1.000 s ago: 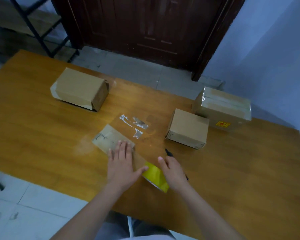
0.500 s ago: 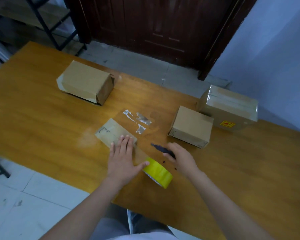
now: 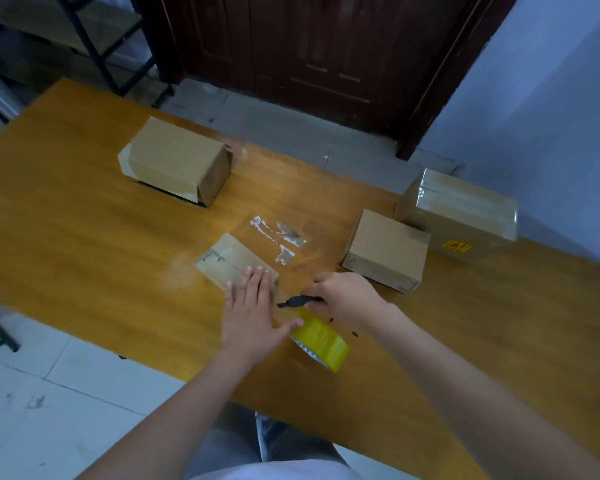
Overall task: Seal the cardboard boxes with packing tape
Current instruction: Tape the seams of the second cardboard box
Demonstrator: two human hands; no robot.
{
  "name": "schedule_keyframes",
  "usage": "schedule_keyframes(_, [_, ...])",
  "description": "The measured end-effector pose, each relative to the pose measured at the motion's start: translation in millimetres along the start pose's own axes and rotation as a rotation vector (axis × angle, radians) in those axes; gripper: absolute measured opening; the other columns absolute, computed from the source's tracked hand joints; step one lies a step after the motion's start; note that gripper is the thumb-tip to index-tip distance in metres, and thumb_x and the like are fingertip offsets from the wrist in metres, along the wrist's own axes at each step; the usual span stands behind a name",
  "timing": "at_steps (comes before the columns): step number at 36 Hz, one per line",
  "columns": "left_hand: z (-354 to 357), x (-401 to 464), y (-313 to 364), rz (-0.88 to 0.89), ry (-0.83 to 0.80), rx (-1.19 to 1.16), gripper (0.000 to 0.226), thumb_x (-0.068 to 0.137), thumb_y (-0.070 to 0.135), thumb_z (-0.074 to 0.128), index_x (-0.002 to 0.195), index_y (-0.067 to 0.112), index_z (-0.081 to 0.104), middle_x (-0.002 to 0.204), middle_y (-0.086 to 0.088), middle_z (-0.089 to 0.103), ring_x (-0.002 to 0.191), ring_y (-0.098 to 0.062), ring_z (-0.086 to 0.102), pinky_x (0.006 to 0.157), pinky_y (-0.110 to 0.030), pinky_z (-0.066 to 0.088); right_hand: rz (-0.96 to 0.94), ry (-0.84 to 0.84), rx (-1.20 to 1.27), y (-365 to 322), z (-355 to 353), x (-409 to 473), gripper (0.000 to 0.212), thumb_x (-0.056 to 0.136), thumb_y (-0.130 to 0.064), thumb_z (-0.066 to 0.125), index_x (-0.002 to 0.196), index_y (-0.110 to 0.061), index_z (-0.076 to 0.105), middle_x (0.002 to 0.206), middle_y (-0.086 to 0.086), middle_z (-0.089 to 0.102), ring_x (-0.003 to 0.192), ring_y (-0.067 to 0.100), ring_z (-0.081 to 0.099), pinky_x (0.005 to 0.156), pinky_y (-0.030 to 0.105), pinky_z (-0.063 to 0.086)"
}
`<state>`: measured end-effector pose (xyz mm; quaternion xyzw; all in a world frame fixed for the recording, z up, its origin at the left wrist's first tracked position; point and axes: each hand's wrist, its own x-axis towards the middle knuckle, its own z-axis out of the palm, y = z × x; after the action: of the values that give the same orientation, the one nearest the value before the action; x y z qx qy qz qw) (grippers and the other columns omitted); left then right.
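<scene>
A yellow roll of packing tape [image 3: 321, 342] stands on edge near the front of the wooden table [image 3: 84, 209]. My left hand [image 3: 252, 311] lies flat with straight fingers on a flat piece of cardboard [image 3: 229, 261], its thumb touching the roll. My right hand [image 3: 345, 297] grips a small black cutter [image 3: 297, 302] just above the roll, its tip pointing left toward my left hand. Three cardboard boxes stand on the table: one at the back left [image 3: 177, 161], a small one [image 3: 388, 251] right of centre, and a taped one [image 3: 459, 213] at the back right.
Scraps of clear tape [image 3: 281, 237] stick to the tabletop beyond the flat cardboard. A dark wooden door [image 3: 309, 46] and a black metal shelf frame [image 3: 94, 39] stand behind the table. A blue wall runs along the right. Tiled floor lies in front.
My right hand picked up the black cutter from the table and brought it left, over the tape between roll and cardboard. My left hand stayed flat on the cardboard.
</scene>
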<state>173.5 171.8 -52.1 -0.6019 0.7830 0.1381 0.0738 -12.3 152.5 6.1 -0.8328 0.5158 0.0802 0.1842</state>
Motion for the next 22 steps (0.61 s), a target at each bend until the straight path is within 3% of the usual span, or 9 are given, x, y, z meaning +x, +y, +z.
schedule_keyframes(5, [1.7,1.2,-1.4,0.007,-0.003,0.007,0.123,0.054,0.087,-0.023,0.152,0.014,-0.007,0.161,-0.001,-0.007,0.137,-0.011,-0.027,0.113,-0.042,-0.017,0.063,-0.098,-0.012,-0.2,-11.6,10.8,0.027,0.096,-0.034,0.048,0.109,-0.018,0.066,0.085,0.000,0.053,0.080,0.024,0.059,0.057,0.030,0.042])
schedule_keyframes(9, [2.6,0.8,-2.6,0.013,0.004,-0.014,0.121,0.059,0.089,-0.016,0.153,0.014,-0.005,0.161,-0.002,-0.004,0.139,-0.013,-0.025,0.113,-0.042,-0.017,0.176,-0.142,-0.036,4.2,-13.5,15.3,0.027,0.097,-0.032,0.047,0.101,-0.013,0.067,0.086,0.004,0.060,0.078,0.026,0.061,0.055,0.029,0.040])
schedule_keyframes(15, [3.8,0.7,-3.7,0.021,0.011,-0.023,0.123,0.058,0.089,-0.020,0.153,0.012,-0.002,0.161,-0.003,-0.002,0.142,-0.015,-0.021,0.115,-0.044,-0.014,0.192,-0.067,0.034,-6.1,-8.7,10.1,0.028,0.096,-0.032,0.044,0.099,-0.016,0.068,0.079,0.004,0.062,0.072,0.026,0.060,0.053,0.029,0.044])
schedule_keyframes(19, [4.9,1.4,-3.2,0.021,0.019,-0.033,0.122,0.061,0.090,-0.016,0.153,0.012,0.000,0.161,-0.004,0.002,0.146,-0.018,-0.013,0.116,-0.044,-0.012,0.295,-0.023,0.019,-8.9,-10.3,9.5,0.032,0.096,-0.031,0.041,0.094,-0.015,0.068,0.071,0.002,0.058,0.063,0.023,0.058,0.044,0.024,0.033])
schedule_keyframes(22, [4.5,1.5,-3.1,0.026,0.012,-0.022,0.122,0.060,0.089,-0.017,0.153,0.012,-0.001,0.161,-0.003,0.001,0.146,-0.018,-0.014,0.115,-0.044,-0.014,0.289,-0.019,0.024,-8.3,-15.7,8.5,0.031,0.095,-0.033,0.042,0.092,-0.016,0.069,0.071,0.002,0.059,0.061,0.022,0.058,0.044,0.024,0.035])
